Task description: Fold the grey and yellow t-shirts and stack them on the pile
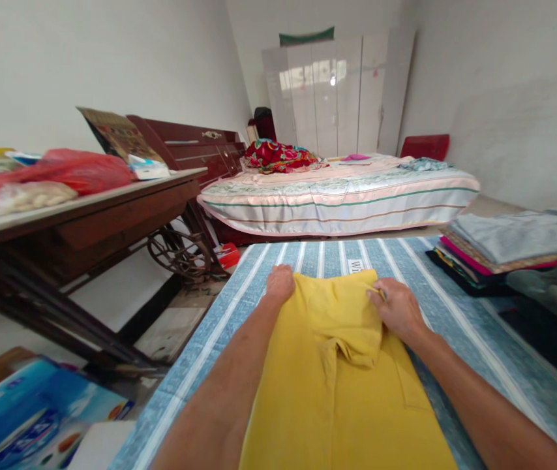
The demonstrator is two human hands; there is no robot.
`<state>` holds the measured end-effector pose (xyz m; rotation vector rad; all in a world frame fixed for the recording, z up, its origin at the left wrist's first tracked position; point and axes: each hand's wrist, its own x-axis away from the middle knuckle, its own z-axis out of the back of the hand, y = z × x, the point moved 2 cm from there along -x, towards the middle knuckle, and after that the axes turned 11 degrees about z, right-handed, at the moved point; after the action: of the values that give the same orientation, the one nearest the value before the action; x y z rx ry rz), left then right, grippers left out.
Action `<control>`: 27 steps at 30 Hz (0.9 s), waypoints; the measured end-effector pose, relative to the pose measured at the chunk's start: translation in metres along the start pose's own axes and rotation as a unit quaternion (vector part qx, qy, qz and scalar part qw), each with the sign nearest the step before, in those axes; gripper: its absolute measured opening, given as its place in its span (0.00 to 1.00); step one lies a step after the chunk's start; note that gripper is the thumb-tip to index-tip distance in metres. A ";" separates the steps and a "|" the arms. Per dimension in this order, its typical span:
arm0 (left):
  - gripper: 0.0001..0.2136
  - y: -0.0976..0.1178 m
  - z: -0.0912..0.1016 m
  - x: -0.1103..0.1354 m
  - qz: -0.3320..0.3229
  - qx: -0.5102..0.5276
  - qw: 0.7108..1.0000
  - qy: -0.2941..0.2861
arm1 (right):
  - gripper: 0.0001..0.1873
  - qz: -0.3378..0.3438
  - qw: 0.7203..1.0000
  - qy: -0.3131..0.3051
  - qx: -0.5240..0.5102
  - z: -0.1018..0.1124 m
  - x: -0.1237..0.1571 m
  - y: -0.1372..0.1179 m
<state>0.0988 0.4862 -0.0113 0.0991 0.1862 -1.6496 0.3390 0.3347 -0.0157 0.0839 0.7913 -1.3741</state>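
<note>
Yellow trousers (pixel 308 391) lie spread on a blue-and-white striped cloth (pixel 459 307), waist end away from me and the lower part running out of view at the bottom. My left hand (pixel 281 283) is closed at the far left corner of the waist, its fingertips partly hidden. At the far right corner, my right hand (pixel 398 307) pinches the fabric between thumb and fingers. Between the hands the cloth is creased, and a loose fold bulges near the middle seam. A stitched pocket line shows on the right side.
To the right, folded clothes (pixel 518 238) are stacked beside dark garments (pixel 552 326). A sewing-machine table (pixel 112 199) bearing a red plastic bag (pixel 83 171) stands at left, above a blue carton (pixel 38 418). Beyond are a bed (pixel 337 205) and a white wardrobe (pixel 325 98).
</note>
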 end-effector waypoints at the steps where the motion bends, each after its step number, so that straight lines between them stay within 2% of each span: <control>1: 0.15 0.001 -0.001 0.002 0.002 0.000 1.000 0.003 | 0.09 -0.019 0.999 0.028 -0.032 0.002 -0.001 0.001; 3: 0.15 0.002 -0.002 0.004 0.003 0.001 1.000 0.007 | 0.11 -0.082 0.991 0.057 -0.094 0.003 0.000 0.006; 5: 0.15 0.004 0.000 0.006 0.006 0.001 1.000 0.008 | 0.10 -0.139 0.980 0.047 -0.136 -0.003 0.003 0.011; 9: 0.15 0.012 0.014 0.012 0.008 0.005 1.000 0.020 | 0.11 -0.168 0.974 0.022 -0.151 -0.014 0.008 0.019; 12: 0.15 0.024 0.027 0.024 -0.002 0.018 0.999 0.030 | 0.17 -0.163 0.978 0.017 -0.127 -0.014 0.008 0.020; 14: 0.15 0.034 0.031 0.034 -0.022 0.032 0.999 0.015 | 0.18 -0.156 0.982 0.009 -0.104 -0.011 0.008 0.019; 17: 0.14 0.044 0.025 0.048 -0.052 0.049 0.997 -0.024 | 0.17 -0.138 0.990 -0.011 -0.042 -0.005 0.009 0.017; 22: 0.19 0.042 0.007 0.057 -0.051 0.072 0.995 -0.055 | 0.12 -0.092 0.991 -0.055 0.076 0.010 0.011 0.003; 24: 0.20 0.041 0.003 0.057 -0.047 0.081 0.994 -0.060 | 0.12 -0.059 0.992 -0.071 0.089 0.017 0.008 -0.009; 27: 0.21 0.042 0.005 0.058 -0.040 0.100 0.993 -0.058 | 0.10 0.023 0.992 -0.119 0.036 0.027 0.004 -0.033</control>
<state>0.1361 0.4251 -0.0191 0.1483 -0.0645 -1.7459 0.3221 0.3106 0.0152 -0.0052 0.5382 -1.3399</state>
